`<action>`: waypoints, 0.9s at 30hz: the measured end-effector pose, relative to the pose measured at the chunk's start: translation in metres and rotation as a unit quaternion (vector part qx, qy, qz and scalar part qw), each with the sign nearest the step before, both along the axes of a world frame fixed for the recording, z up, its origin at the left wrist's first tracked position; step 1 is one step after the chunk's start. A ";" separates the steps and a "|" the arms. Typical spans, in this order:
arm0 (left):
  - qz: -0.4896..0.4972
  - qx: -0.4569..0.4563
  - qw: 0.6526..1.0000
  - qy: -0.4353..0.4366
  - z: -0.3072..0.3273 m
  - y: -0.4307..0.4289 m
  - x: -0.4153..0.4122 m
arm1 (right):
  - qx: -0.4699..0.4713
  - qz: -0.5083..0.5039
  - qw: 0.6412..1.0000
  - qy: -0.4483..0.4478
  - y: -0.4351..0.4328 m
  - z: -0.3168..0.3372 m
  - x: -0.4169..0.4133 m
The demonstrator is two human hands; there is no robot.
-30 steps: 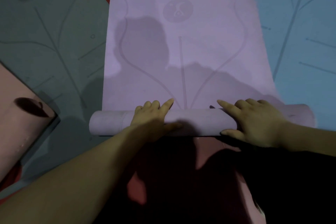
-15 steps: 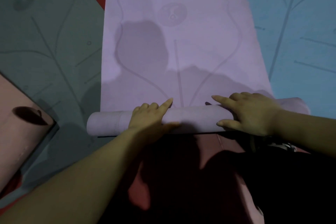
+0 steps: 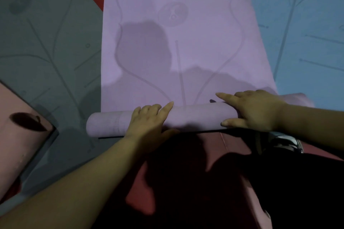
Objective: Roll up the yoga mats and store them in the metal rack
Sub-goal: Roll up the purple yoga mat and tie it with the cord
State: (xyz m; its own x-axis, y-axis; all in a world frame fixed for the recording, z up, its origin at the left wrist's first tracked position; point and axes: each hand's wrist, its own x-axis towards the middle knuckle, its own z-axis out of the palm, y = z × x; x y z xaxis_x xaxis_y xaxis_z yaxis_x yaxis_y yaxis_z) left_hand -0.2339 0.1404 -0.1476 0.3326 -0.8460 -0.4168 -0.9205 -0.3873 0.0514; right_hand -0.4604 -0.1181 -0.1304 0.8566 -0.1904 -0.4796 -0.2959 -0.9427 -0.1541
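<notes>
Dim light — apparently red floor

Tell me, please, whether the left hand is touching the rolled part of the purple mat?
Touching. The head view shows the left hand pressed palm-down on the rolled part of the purple mat, its fingers draped over the top with no gap.

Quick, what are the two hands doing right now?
Left hand: open, fingers spread, pressing on the rolled part of the purple yoga mat.
Right hand: open, palm down on the same roll, not gripping it.
</notes>
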 end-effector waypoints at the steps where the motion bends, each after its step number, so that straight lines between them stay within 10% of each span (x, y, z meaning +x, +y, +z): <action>1: 0.001 0.003 1.000 0.002 -0.001 -0.001 0.001 | 0.003 0.001 1.000 0.004 0.000 0.000 0.001; 11: 0.057 0.045 0.994 0.083 0.001 -0.028 0.019 | -0.131 0.024 0.981 -0.139 0.018 -0.020 -0.023; 27: 0.061 0.025 0.998 0.011 -0.002 -0.020 0.002 | -0.055 -0.002 0.998 -0.022 -0.009 -0.009 0.000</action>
